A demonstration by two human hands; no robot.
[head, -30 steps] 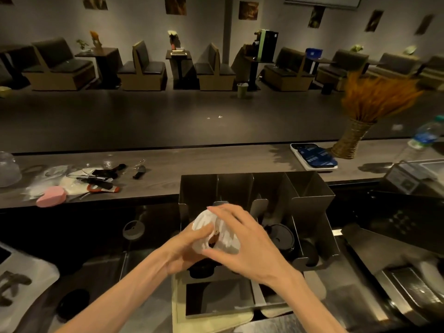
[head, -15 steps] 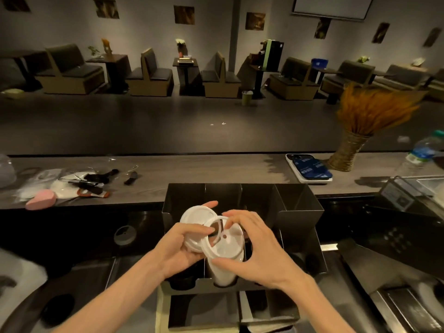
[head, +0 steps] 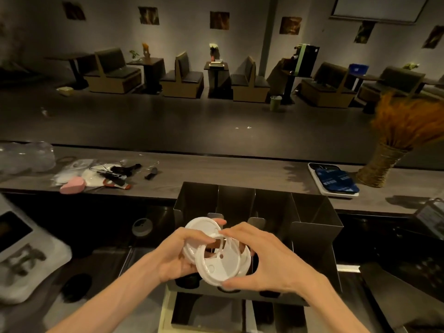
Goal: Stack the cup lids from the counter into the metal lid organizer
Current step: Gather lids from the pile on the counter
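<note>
Pulling two white lids farther apart than a moment ago, both hands work just above the metal organizer (head: pixel 314 219). The left hand (head: pixel 176 254) curls around the rear lid (head: pixel 200 230). The right hand (head: pixel 268 261) pinches the front lid (head: pixel 222 266) between fingertips and thumb; the lids overlap between the palms.

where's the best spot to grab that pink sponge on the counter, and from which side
Pinch the pink sponge across its narrow width from above. It lies flat on the counter, teardrop-shaped, its near edge clear; clutter crowds its far and right sides.
</note>
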